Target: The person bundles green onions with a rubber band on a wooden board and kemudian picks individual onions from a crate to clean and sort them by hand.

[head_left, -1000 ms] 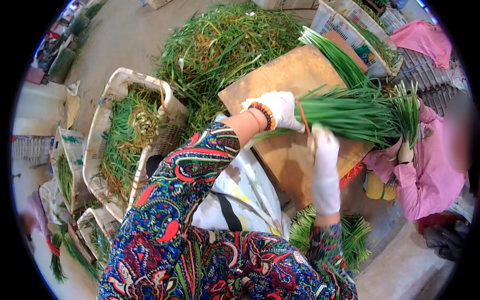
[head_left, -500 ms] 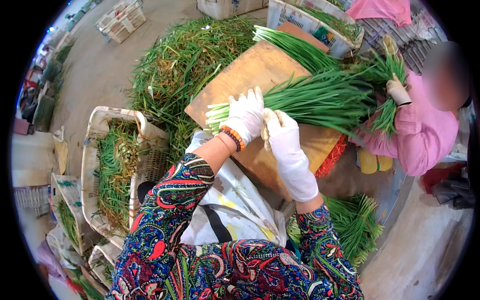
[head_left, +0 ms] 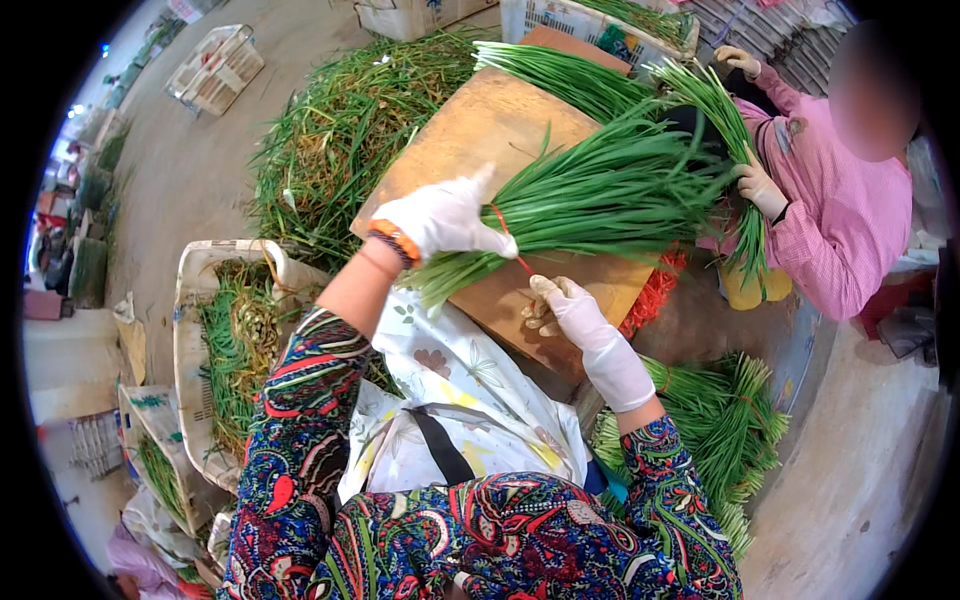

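Head view: you've got a bundle of green stalks [head_left: 610,190] lying across the wooden counter [head_left: 500,115], leaf tips out past the counter's right edge, stem ends at its near-left edge. Your left hand [head_left: 437,215], white-gloved, orange bead bracelet [head_left: 395,242] at the wrist, lies on the stem part of the bundle, over the counter. Thumb and forefinger spread wide, thumb tip right at a thin red band [head_left: 524,265]; can't tell how far the other fingers curl, the bundle and the back of your hand hide them. Your right hand [head_left: 570,310], gloved too, is over the counter's near-right part, fingers pinching the band's end. Band runs taut from there up over the bundle, passing your left thumb.

Around the counter: second bunch [head_left: 565,78] of stalks along its far-right edge; heap of loose leaves [head_left: 335,150] off its far-left side; white crate [head_left: 186,330] with scraps, left of it; more green bundles [head_left: 720,410] below its near-right side; red strands [head_left: 650,295] by its right edge. Co-worker [head_left: 840,220] in pink sits right of the counter, one gloved hand [head_left: 762,187] around another bunch. Your pale patterned apron [head_left: 440,370] is just at the counter's near side.
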Motion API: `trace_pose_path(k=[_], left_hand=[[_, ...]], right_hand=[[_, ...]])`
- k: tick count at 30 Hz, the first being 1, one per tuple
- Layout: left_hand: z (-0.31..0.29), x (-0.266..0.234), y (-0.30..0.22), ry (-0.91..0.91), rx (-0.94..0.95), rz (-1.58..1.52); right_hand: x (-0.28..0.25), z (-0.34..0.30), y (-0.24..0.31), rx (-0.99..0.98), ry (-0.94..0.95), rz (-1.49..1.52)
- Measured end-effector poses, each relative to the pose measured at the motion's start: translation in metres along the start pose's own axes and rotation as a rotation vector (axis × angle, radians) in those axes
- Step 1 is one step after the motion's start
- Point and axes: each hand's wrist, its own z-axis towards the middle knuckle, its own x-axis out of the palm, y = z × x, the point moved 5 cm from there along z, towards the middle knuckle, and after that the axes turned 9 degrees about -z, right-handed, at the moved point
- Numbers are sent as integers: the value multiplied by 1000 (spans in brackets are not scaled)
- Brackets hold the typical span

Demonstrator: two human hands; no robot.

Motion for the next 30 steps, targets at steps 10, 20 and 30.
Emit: trace_pose_path(k=[10,20,30], left_hand=[[-37,40,7,-173,-78,205],[-45,66,-16,-379,131,276],[-47,55,45,100,32,-392]], right_hand=[[9,-48,51,-771,-367,-987],[-18,37,87,-744,-741,-1126],[-39,-23,90,-924,-286,-1415]])
